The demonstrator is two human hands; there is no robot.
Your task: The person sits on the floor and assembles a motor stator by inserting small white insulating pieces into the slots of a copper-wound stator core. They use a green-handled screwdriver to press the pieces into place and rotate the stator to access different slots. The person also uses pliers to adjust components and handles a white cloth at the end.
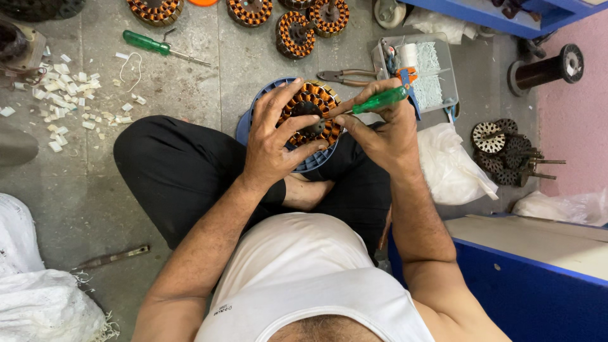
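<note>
Copper-wound motor coil (311, 114): round, orange-brown windings around a dark centre hole, resting on a blue plastic disc (253, 114) over the seated person's crossed legs.

Left hand (277, 142): closed around the coil's near-left edge, fingers spread across the windings, thumb on the lower rim. It is the hand in fuller contact with the coil.

Right hand (386, 126): closed on a green-handled screwdriver (379, 100). The tool's long axis runs from upper right down to lower left, with the tip meeting the coil near its centre hole; the coil lies just left of this hand.

Floor, beyond the coil: pliers (345, 76), a clear plastic tray (437, 82) of small parts, a second green screwdriver (161, 47), scattered white scraps (66, 92), more wound coils (294, 33) along the top edge.

Right side: bare metal cores (500, 149), a white plastic bag (449, 164), a dark wire spool (548, 68), a blue bench (538, 278).
</note>
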